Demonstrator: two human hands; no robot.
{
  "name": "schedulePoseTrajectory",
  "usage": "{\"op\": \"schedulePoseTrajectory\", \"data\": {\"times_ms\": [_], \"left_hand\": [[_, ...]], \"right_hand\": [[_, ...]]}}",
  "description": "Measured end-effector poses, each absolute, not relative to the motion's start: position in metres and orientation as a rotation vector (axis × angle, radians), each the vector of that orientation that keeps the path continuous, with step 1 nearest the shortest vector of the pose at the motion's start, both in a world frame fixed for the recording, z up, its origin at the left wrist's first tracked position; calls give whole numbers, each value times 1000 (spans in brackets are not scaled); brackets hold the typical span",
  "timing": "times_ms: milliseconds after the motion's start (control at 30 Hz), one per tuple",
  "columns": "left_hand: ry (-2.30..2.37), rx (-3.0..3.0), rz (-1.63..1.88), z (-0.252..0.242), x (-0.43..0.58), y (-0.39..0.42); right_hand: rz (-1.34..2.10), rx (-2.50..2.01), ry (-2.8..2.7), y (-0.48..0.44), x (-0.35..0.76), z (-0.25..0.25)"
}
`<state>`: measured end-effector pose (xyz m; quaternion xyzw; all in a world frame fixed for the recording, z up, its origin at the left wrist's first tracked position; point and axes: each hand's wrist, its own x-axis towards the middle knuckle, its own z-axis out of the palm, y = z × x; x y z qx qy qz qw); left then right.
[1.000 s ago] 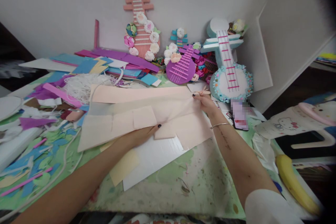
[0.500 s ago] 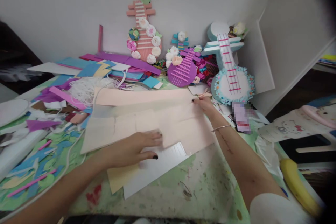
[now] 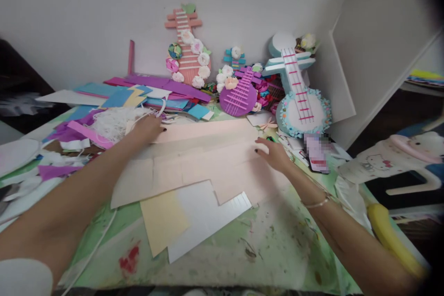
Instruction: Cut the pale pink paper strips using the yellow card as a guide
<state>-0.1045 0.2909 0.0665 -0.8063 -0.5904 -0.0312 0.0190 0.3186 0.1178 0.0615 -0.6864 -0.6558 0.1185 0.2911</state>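
Pale pink foam-like sheets [image 3: 204, 162] lie across the middle of the table, with a long pink strip [image 3: 208, 130] along their far side. My left hand [image 3: 147, 128] is at the strip's left end, beside a heap of white string [image 3: 111, 122]. Its fingers are partly hidden, so I cannot tell whether they grip the strip. Over the sheets' right side, my right hand [image 3: 274, 155] is open, thumb and forefinger apart. A silvery white sheet [image 3: 194, 222] and a yellow sheet [image 3: 161, 219] stick out from under the pink ones towards me.
Lute-shaped crafts in pink [image 3: 190, 64], purple [image 3: 239, 97] and pale blue [image 3: 301, 101] stand at the back. Coloured sheets [image 3: 166, 84] are piled back left. On the right are a phone [image 3: 317, 157], a white cup [image 3: 367, 159] and a banana [image 3: 391, 240].
My left hand has moved from the front of the pink sheets to the far left end of the strip. My right hand has drawn slightly nearer and opened.
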Motion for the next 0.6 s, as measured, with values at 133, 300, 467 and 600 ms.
{"op": "schedulePoseTrajectory", "data": {"times_ms": [133,300,467,600], "left_hand": [[-1808,-2551,7,66,-121,305],[-1808,-2562,34,77,-133,310],[-1810,-2520,25,89,-141,300],[-1820,-2480,-2,92,-141,292]], "right_hand": [[257,-1548,-2190,61,298,49],[264,-1359,-2293,39,272,33],[217,-1355,-2272,53,242,27],[272,-1475,-2300,67,224,26]]}}
